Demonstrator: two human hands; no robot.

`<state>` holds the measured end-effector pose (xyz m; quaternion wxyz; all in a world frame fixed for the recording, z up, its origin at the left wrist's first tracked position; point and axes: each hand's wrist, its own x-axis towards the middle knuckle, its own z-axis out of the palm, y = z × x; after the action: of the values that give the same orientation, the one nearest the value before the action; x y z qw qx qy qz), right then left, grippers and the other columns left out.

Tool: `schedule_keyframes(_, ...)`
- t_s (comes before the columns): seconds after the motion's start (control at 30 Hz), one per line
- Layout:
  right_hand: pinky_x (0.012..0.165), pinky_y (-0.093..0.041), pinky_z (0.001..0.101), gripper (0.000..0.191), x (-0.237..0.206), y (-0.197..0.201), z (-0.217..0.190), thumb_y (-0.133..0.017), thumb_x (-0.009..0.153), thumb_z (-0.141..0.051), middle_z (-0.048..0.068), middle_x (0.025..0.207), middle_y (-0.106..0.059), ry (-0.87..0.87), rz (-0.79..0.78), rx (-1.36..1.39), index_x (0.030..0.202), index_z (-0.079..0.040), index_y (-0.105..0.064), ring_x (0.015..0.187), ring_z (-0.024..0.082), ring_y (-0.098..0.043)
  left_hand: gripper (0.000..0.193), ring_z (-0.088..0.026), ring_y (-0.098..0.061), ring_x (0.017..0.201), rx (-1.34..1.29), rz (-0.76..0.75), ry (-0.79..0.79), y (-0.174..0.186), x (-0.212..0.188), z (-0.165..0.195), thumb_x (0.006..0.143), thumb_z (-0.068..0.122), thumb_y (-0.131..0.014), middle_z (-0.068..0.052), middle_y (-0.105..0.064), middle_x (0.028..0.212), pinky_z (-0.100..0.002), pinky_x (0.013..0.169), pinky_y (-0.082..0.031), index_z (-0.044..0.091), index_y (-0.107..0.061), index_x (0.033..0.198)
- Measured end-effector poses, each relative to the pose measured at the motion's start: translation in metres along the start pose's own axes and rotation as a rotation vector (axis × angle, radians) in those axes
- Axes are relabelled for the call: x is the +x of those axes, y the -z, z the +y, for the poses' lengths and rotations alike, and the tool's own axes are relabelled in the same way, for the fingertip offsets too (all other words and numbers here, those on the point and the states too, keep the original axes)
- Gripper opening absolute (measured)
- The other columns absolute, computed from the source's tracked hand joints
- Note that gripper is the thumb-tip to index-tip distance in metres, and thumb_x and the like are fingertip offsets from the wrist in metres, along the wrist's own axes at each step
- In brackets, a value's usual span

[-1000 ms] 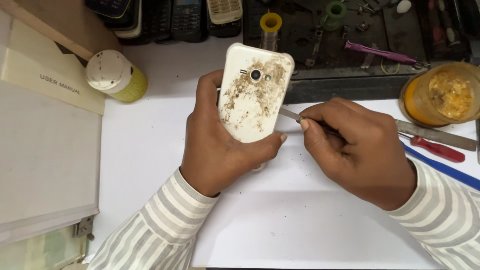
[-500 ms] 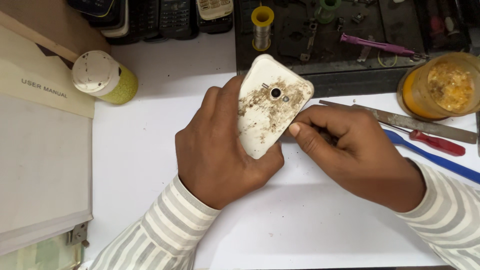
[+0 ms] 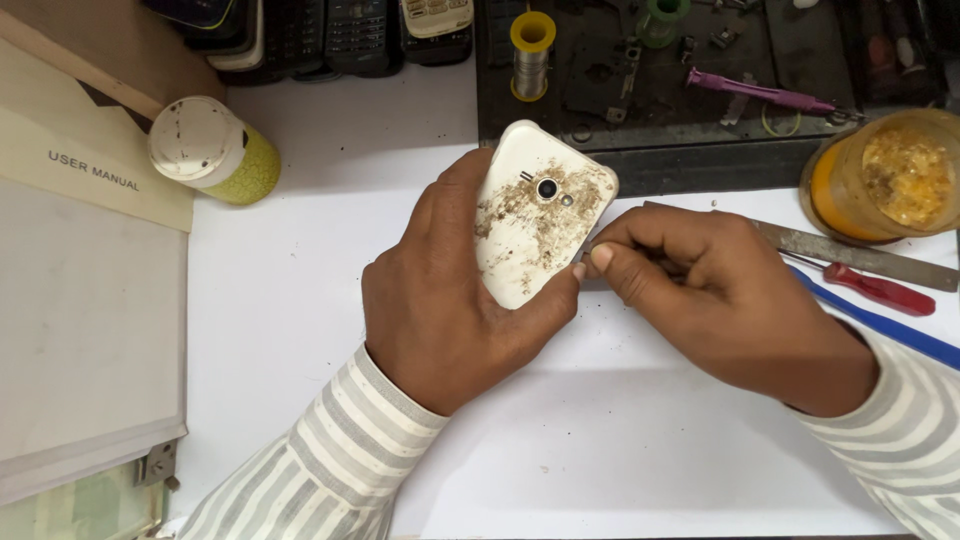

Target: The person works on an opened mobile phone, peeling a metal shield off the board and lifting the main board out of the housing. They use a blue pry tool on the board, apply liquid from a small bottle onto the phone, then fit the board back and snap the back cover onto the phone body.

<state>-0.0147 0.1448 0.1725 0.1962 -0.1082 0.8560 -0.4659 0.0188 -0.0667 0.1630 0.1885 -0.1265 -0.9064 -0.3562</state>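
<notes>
One white phone [image 3: 540, 225], back up and smeared with brown dirt, was gripped in the left hand [image 3: 450, 300] above a white sheet [image 3: 300, 300]. The right hand [image 3: 720, 290] was pinched shut on one thin metal tool [image 3: 587, 253] at the phone's right edge. One metal ruler [image 3: 860, 255], one red screwdriver [image 3: 880, 290], one orange jar [image 3: 885, 175] and one solder spool [image 3: 532, 50] were seen nearby.

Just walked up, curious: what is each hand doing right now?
Left hand: closed around the dirty white plastic phone, back facing up.
Right hand: pinched shut at the phone's edge; what it holds cannot be told.
</notes>
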Motion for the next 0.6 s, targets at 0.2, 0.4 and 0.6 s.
schedule_keyframes(0.2,0.047,-0.044,0.0291,0.021,-0.008,-0.006,-0.002,-0.067,0.096,-0.019,0.006,0.069,-0.07,0.258,0.207,-0.386,0.103,-0.003,-0.079,0.056,0.011,-0.056,0.077,-0.026,-0.079,0.101,-0.075,0.03,-0.057,0.001,-0.001,0.001,0.086,0.029,-0.083,-0.02,-0.069,0.127,-0.034,0.077,-0.067,-0.004,-0.045,0.144)
schedule_keyframes(0.4,0.05,-0.046,0.027,0.024,-0.002,0.001,0.002,-0.064,0.098,-0.02,0.002,0.078,-0.074,0.136,0.046,-0.017,0.107,-0.003,-0.078,0.059,0.006,-0.058,0.078,-0.027,-0.079,0.099,-0.069,-0.001,-0.016,0.0,0.0,-0.001,0.082,0.028,-0.083,-0.02,-0.07,0.123,-0.035,0.076,-0.067,-0.005,-0.046,0.143)
schedule_keyframes(0.6,0.051,-0.046,0.0295,0.027,0.004,0.01,0.007,-0.065,0.098,-0.024,0.007,0.074,-0.076,-0.09,0.032,-0.002,0.109,-0.005,-0.081,0.06,0.01,-0.056,0.078,-0.028,-0.079,0.101,-0.066,0.006,-0.042,0.001,0.0,-0.003,0.084,0.029,-0.084,-0.02,-0.071,0.123,-0.036,0.079,-0.067,-0.004,-0.046,0.144)
